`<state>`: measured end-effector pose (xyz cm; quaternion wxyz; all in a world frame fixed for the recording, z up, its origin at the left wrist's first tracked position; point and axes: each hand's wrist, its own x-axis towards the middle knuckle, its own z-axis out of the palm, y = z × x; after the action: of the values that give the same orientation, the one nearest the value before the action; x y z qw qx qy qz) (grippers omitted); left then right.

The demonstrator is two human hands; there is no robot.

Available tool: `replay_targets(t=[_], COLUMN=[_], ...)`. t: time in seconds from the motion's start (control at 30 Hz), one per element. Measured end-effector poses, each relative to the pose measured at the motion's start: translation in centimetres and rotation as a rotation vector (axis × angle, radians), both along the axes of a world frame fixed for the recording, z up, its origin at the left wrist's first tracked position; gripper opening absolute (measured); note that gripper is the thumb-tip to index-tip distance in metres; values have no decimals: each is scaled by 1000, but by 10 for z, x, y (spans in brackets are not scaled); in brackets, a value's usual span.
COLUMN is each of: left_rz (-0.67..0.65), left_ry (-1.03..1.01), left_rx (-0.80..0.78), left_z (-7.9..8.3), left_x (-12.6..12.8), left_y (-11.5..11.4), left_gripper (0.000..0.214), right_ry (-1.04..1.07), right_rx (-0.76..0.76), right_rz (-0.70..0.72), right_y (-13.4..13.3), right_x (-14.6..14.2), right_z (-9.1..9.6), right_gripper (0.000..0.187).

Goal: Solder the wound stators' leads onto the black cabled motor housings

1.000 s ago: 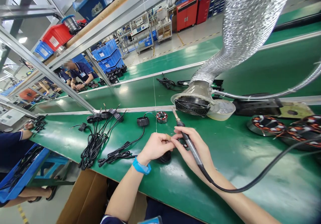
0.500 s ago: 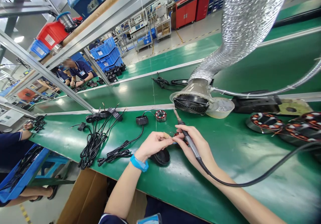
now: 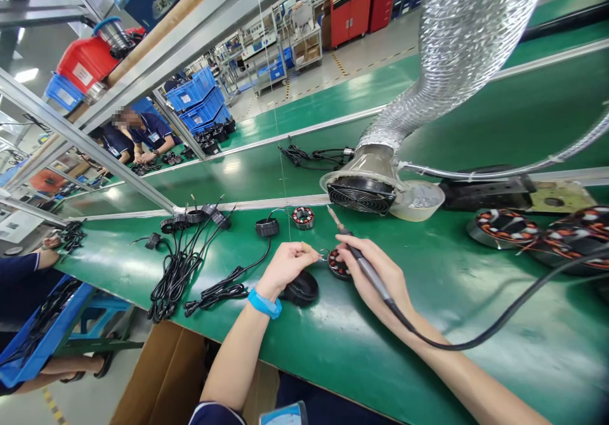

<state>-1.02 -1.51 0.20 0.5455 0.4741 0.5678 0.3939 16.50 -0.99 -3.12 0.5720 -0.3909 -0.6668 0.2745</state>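
My right hand [image 3: 378, 276] is closed round a soldering iron [image 3: 354, 247], whose tip points up and away towards the fan. Its black cable [image 3: 499, 320] trails off to the right. My left hand [image 3: 285, 266] pinches something small and thin, perhaps a wire end, beside a small copper-wound stator [image 3: 339, 265] lying on the green table [image 3: 342, 342]. A black round housing [image 3: 301, 288] sits under my left wrist. A blue band [image 3: 264, 304] is on that wrist.
A fume fan [image 3: 362, 191] on a silver duct [image 3: 457, 44] stands just behind. Another stator [image 3: 303, 217] and black cabled parts [image 3: 190, 260] lie to the left. Larger stators [image 3: 504, 225] rest at the right. Other people work at the left and across the line.
My hands have drawn slightly apart, uncovering the small stator between them. The black housing now shows more under my left wrist. The view shifted a little.
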Motion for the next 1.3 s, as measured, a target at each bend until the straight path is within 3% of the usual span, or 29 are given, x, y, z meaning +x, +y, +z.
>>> replay_targets(t=[0.13, 0.33, 0.83, 1.07, 1.3], left_rz=[21, 14, 10, 6, 24], left_ry=[33, 30, 18, 23, 11], left_rx=[-13, -18, -31, -27, -38], left_z=[-2, -4, -2, -3, -4], left_x=[-2, -4, -3, -3, -3], left_y=[4, 7, 7, 7, 9], left_gripper=[24, 26, 34, 30, 31], right_ry=[82, 106, 138, 290, 292], right_rx=[-85, -76, -145, -151, -140], right_rz=[-102, -45, 43, -21, -35], right_y=[-3, -7, -7, -11, -12], right_x=[12, 21, 18, 15, 17], right_z=[-6, -18, -24, -18, -20], right_gripper=[22, 27, 23, 20, 20])
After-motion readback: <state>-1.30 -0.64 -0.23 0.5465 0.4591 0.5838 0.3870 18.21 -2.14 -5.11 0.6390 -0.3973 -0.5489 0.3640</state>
